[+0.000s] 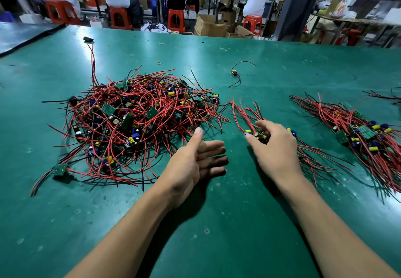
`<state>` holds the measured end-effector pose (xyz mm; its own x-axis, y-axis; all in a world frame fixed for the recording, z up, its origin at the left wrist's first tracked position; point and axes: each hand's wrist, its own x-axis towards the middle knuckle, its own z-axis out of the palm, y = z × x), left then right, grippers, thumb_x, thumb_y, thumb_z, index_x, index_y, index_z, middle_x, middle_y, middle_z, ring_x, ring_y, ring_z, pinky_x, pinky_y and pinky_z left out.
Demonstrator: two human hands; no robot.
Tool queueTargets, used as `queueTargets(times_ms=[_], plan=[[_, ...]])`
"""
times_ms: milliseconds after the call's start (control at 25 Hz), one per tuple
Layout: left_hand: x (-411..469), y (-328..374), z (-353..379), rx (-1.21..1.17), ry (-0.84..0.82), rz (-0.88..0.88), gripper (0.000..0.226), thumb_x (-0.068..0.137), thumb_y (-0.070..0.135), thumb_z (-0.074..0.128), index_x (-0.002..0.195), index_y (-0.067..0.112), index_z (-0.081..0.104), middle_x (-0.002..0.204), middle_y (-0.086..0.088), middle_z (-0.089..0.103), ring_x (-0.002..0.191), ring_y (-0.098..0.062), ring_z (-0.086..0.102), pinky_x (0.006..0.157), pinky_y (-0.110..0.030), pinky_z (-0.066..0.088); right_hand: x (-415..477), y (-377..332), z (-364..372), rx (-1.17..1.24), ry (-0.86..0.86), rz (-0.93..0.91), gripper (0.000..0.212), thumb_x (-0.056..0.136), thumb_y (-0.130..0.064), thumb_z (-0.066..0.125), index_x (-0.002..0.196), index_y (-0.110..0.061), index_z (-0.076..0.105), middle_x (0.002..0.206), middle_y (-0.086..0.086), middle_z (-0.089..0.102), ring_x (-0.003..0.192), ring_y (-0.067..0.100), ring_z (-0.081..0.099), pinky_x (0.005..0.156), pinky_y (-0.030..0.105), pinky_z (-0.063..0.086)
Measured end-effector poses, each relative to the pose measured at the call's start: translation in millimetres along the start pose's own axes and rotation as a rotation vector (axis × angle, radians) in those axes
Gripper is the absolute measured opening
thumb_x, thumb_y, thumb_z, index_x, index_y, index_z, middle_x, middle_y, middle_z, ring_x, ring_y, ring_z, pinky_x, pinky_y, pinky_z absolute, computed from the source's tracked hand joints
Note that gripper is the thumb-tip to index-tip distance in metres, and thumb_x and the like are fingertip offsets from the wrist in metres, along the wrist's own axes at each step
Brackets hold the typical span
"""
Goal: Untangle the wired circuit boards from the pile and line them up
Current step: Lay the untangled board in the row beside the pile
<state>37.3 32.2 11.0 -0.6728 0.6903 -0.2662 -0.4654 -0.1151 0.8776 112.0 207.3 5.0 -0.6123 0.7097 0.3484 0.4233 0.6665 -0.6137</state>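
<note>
Left hand (pixel 195 160) is open, fingers straight, holding nothing, just beside the near right edge of the tangled pile (pixel 134 121) of red-wired circuit boards. Right hand (pixel 273 145) curls its fingers onto a small bunch (pixel 249 123) of boards on the green bench (pixel 217 223), between the pile and the lined-up row (pixel 364 134) at right. A lone board (pixel 234 72) lies farther back.

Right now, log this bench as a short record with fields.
pile: tangled boards with red and black wires, left side
left hand: open, empty, beside the pile
right hand: grips a small bundle of boards
sorted row: boards laid alongside each other, right side
stray board: alone, far middle
table: green mat
</note>
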Motion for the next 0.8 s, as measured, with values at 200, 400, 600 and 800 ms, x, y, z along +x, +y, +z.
queueTargets(times_ms=[200,400,600,800], plan=[[1.9,-1.8,-1.9,-0.008,0.006,0.016,0.059,0.101,0.048,0.033,0.104,0.0,0.067,0.103,-0.018,0.073,0.097,-0.031,0.071,0.083,-0.042,0.058,-17.8,-16.8,16.1,-0.068,-0.148,-0.265,0.023,0.09,-0.028,0.068,0.109,-0.017,0.074,0.111,0.003,0.069,0.108,0.024,0.058,0.098,0.036,0.044],[2.7,-1.6,-2.6,-0.038,0.029,0.016,0.058,0.102,0.046,0.032,0.103,-0.002,0.065,0.1,-0.019,0.073,0.096,-0.032,0.071,0.081,-0.042,0.059,-13.5,-19.2,13.3,-0.283,-0.13,-0.117,0.029,0.095,-0.04,0.058,0.109,-0.021,0.073,0.115,0.005,0.067,0.111,0.029,0.056,0.091,0.037,0.048],[4.3,1.0,-2.3,-0.095,0.021,-0.021,0.058,0.102,0.047,0.033,0.105,-0.002,0.064,0.103,-0.021,0.072,0.095,-0.032,0.071,0.079,-0.043,0.058,1.3,-44.8,25.0,-0.262,-0.133,-0.146,0.027,0.096,-0.036,0.056,0.113,-0.023,0.071,0.116,0.005,0.066,0.11,0.028,0.059,0.087,0.035,0.047],[6.2,6.5,-3.7,-0.154,0.023,-0.053,0.057,0.102,0.046,0.032,0.104,-0.002,0.064,0.102,-0.022,0.07,0.091,-0.029,0.072,0.076,-0.045,0.058,63.9,-84.8,59.1,-0.121,-0.082,-0.2,0.025,0.094,-0.031,0.064,0.114,-0.018,0.069,0.117,0.01,0.061,0.114,0.031,0.054,0.094,0.039,0.045]])
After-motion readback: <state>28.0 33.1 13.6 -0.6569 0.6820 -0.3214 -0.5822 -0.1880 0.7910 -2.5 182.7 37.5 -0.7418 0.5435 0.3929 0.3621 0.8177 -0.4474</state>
